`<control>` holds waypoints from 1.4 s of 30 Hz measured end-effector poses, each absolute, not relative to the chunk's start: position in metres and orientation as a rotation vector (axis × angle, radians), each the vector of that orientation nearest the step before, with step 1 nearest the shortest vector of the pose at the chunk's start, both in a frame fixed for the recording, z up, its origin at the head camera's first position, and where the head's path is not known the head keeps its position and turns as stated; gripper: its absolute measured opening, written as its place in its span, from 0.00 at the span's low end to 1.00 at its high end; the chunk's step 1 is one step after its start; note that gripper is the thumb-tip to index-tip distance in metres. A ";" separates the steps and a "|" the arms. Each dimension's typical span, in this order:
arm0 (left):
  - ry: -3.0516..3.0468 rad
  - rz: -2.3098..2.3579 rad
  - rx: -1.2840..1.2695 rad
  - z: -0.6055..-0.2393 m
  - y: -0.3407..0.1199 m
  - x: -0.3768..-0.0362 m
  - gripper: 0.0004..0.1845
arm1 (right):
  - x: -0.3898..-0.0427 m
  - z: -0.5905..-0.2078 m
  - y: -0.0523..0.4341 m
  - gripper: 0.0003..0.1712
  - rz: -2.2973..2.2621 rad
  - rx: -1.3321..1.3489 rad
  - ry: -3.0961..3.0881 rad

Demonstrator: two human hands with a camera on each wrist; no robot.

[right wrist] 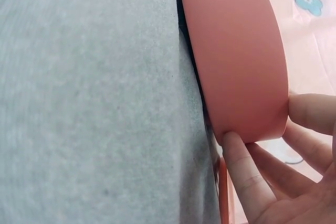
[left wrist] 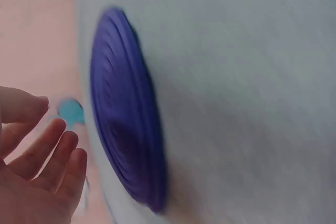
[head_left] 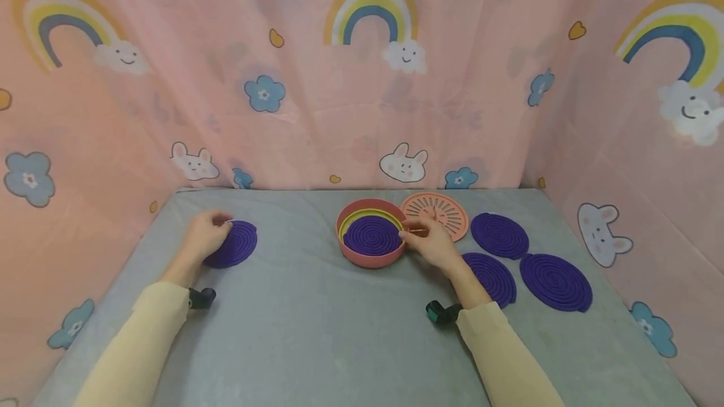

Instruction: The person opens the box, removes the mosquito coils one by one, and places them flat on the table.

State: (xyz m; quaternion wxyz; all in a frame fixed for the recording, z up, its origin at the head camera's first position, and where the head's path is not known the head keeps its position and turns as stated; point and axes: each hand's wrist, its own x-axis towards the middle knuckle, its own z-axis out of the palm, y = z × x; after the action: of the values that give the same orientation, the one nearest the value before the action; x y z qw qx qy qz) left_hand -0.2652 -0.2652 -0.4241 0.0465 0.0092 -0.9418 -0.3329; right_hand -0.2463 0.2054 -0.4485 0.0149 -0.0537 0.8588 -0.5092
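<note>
My left hand point(head_left: 205, 237) hovers by a purple spiral coil point(head_left: 242, 245), like a mosquito coil, at the table's left. In the left wrist view its fingers point(left wrist: 59, 153) are parted and stand clear of the coil, which lies on the cloth. A round pink box point(head_left: 373, 261) with a yellow inner ring point(head_left: 367, 213) stands mid-table. Another purple coil point(head_left: 373, 236) sits inside it. My right hand point(head_left: 434, 245) grips the box's right side, with fingertips on its outer wall and rim in the right wrist view.
Behind my right hand lies a slotted orange lid point(head_left: 452, 209). Further right are three more purple coils: one at the back point(head_left: 500, 235), one partly under my forearm point(head_left: 492, 276), and a third point(head_left: 557, 281). A patterned pink curtain point(head_left: 317, 137) borders the grey table.
</note>
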 end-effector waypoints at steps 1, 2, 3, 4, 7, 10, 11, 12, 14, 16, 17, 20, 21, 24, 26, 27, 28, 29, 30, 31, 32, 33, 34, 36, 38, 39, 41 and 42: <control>-2.876 -1.024 0.010 -0.423 -0.261 -0.267 0.16 | -0.246 -0.448 0.206 0.23 -1.589 -0.167 2.669; -2.875 -1.025 -0.017 -0.422 -0.257 -0.268 0.16 | -0.247 -0.448 0.206 0.23 -1.592 -0.168 2.666; -2.875 -1.023 -0.037 -0.420 -0.252 -0.269 0.16 | -0.247 -0.448 0.206 0.23 -1.596 -0.168 2.662; -2.874 -1.028 -0.060 -0.419 -0.248 -0.270 0.16 | -0.247 -0.448 0.206 0.22 -1.597 -0.169 2.663; -2.871 -1.020 -0.127 -0.416 -0.235 -0.271 0.15 | -0.247 -0.448 0.206 0.22 -1.591 -0.171 2.670; -2.856 -1.039 -0.201 -0.413 -0.221 -0.270 0.14 | -0.247 -0.449 0.206 0.22 -1.580 -0.177 2.683; -2.848 -1.052 -0.224 -0.412 -0.217 -0.270 0.14 | -0.247 -0.449 0.205 0.22 -1.581 -0.178 2.682; -2.837 -1.068 -0.246 -0.411 -0.212 -0.269 0.14 | -0.247 -0.449 0.205 0.22 -1.580 -0.177 2.682; -2.812 -1.111 -0.282 -0.410 -0.203 -0.269 0.14 | -0.247 -0.449 0.205 0.22 -1.579 -0.177 2.682; -2.794 -1.148 -0.306 -0.409 -0.194 -0.268 0.13 | -0.247 -0.449 0.205 0.22 -1.579 -0.179 2.678; -2.787 -1.171 -0.320 -0.409 -0.189 -0.268 0.13 | -0.247 -0.448 0.205 0.22 -1.581 -0.179 2.676; -2.773 -1.211 -0.351 -0.408 -0.174 -0.268 0.13 | -0.246 -0.447 0.205 0.22 -1.578 -0.185 2.676; -2.770 -1.227 -0.364 -0.407 -0.169 -0.268 0.13 | -0.246 -0.447 0.205 0.22 -1.578 -0.185 2.677; -2.767 -1.250 -0.386 -0.404 -0.154 -0.269 0.13 | -0.245 -0.446 0.204 0.22 -1.578 -0.183 2.676; -2.773 -1.256 -0.399 -0.402 -0.144 -0.269 0.13 | -0.245 -0.446 0.204 0.22 -1.577 -0.183 2.673; -2.777 -1.260 -0.408 -0.402 -0.139 -0.269 0.13 | -0.245 -0.446 0.204 0.22 -1.577 -0.182 2.673; -2.780 -1.260 -0.413 -0.401 -0.134 -0.269 0.13 | -0.245 -0.446 0.205 0.23 -1.579 -0.180 2.670; -2.784 -1.260 -0.419 -0.401 -0.128 -0.269 0.13 | -0.245 -0.446 0.205 0.23 -1.578 -0.179 2.669; -2.783 -1.262 -0.430 -0.400 -0.123 -0.269 0.13 | -0.245 -0.446 0.205 0.23 -1.579 -0.179 2.667; -2.781 -1.263 -0.443 -0.400 -0.119 -0.269 0.13 | -0.245 -0.446 0.205 0.23 -1.581 -0.180 2.665; -2.775 -1.273 -0.457 -0.400 -0.114 -0.270 0.13 | -0.245 -0.447 0.205 0.23 -1.584 -0.179 2.663; -2.770 -1.280 -0.470 -0.399 -0.109 -0.270 0.13 | -0.245 -0.447 0.206 0.23 -1.587 -0.179 2.662; -2.763 -1.289 -0.482 -0.399 -0.105 -0.271 0.13 | -0.245 -0.447 0.206 0.23 -1.590 -0.182 2.660; -2.750 -1.311 -0.511 -0.399 -0.097 -0.272 0.13 | -0.245 -0.448 0.206 0.23 -1.597 -0.189 2.660; -2.742 -1.328 -0.525 -0.399 -0.089 -0.274 0.13 | -0.245 -0.448 0.206 0.24 -1.613 -0.199 2.649; -2.745 -1.332 -0.525 -0.399 -0.086 -0.275 0.13 | -0.245 -0.448 0.206 0.24 -1.616 -0.201 2.649; -2.749 -1.353 -0.521 -0.400 -0.078 -0.276 0.14 | -0.245 -0.448 0.206 0.24 -1.617 -0.200 2.647; -2.745 -1.368 -0.522 -0.401 -0.074 -0.278 0.14 | -0.245 -0.448 0.206 0.24 -1.613 -0.202 2.649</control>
State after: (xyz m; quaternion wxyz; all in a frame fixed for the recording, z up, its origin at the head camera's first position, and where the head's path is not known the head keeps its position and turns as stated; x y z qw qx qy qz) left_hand -0.2775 -0.0738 -0.4006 0.0154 -0.1678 -0.8822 -0.4397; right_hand -0.2452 0.2058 -0.4477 0.0165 -0.0650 0.8522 -0.5189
